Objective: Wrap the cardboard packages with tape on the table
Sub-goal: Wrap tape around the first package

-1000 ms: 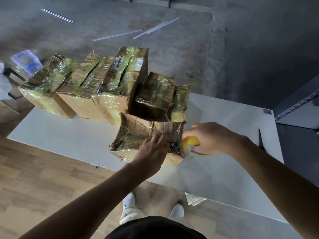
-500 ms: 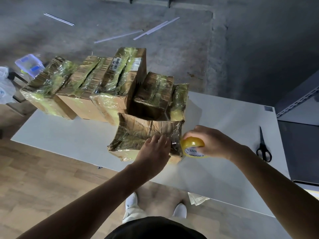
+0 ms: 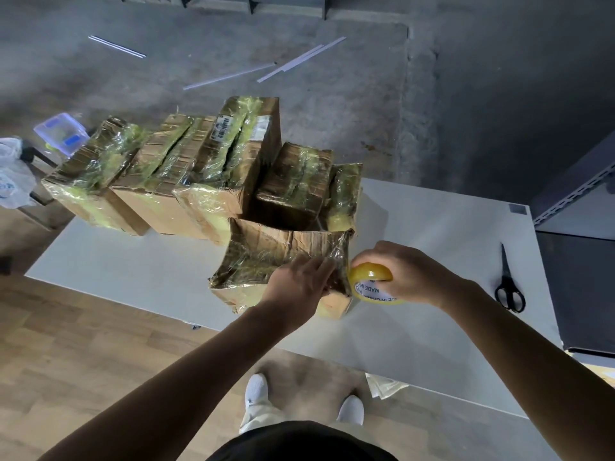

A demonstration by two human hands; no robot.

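A crumpled cardboard package (image 3: 266,257) partly covered in clear tape sits at the near edge of the white table (image 3: 133,271). My left hand (image 3: 299,287) presses flat on its top near the right corner. My right hand (image 3: 399,271) grips a yellow tape roll (image 3: 371,282) held against the package's right side. Behind it stand several taped cardboard packages (image 3: 186,181) in a row, with a smaller one (image 3: 296,184) at the right.
Black scissors (image 3: 507,284) lie on the table's right side. A dark shelf unit (image 3: 579,261) borders the table on the right. A clear plastic box (image 3: 61,133) and a white bag (image 3: 13,174) sit off the left end. Thin strips lie on the concrete floor.
The tape roll has tipped so its printed core faces the camera, and my right hand shifted slightly. My left hand stays on the package top. The scissors came into view.
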